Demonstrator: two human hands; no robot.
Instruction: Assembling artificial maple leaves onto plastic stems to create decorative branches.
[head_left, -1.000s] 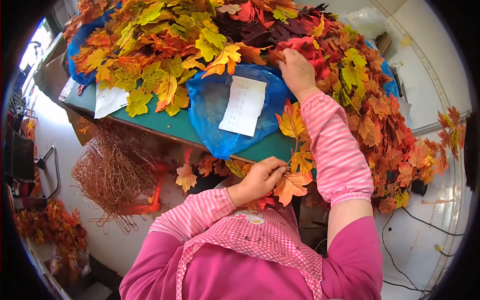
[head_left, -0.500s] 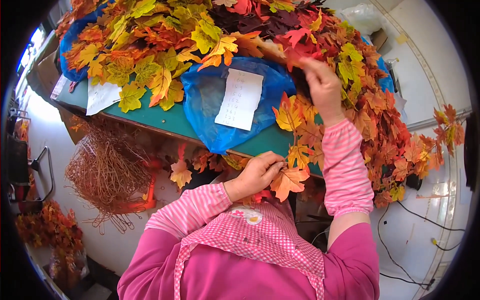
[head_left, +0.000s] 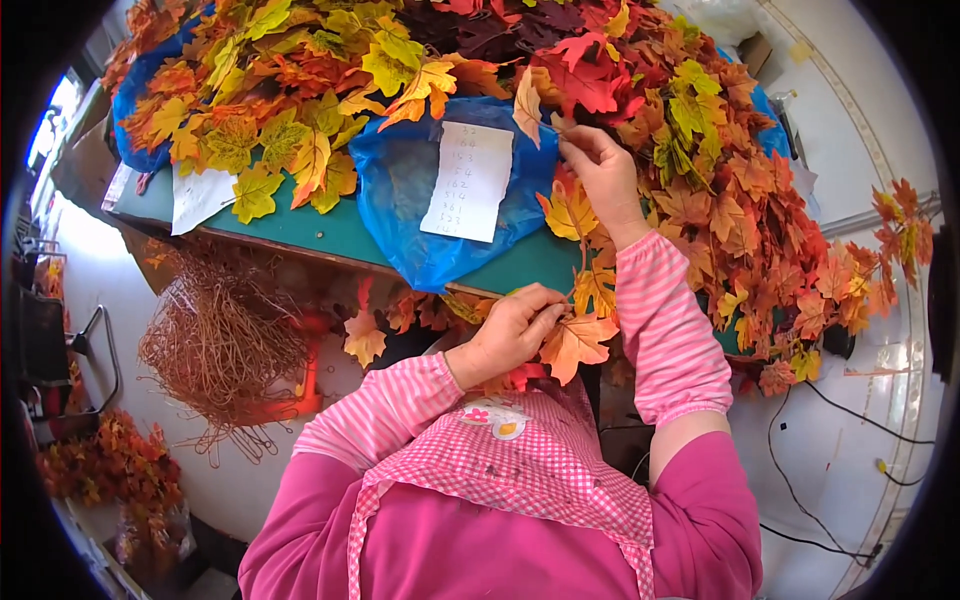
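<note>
- The left hand (head_left: 512, 330), just below the centre of the frame, is closed in a pinch, thumb against forefinger, on the thin-stemmed spray of orange and yellow maple-shaped leaves (head_left: 596, 288).
- This spray runs upward from the pinch, right of centre; its broad orange leaf hangs just beside the thumb.
- The right hand (head_left: 605, 180), above and right of centre, has thumb and forefinger drawn close together near a pale orange, narrow-looking leaf (head_left: 527, 108); whether they grip it, I cannot tell.
- Left of the right hand lies a translucent blue plastic bag (head_left: 395, 215), bearing a white handwritten paper slip (head_left: 467, 185), on the green tabletop (head_left: 545, 265).
- Yellow-green and orange leaves (head_left: 255, 190) are heaped at upper left, bright red leaves (head_left: 590, 85) at upper centre, rusty orange leaves (head_left: 735, 225) at right.
- A tangled bundle of brown wires (head_left: 215, 350) sits left of centre, below the table edge.
</note>
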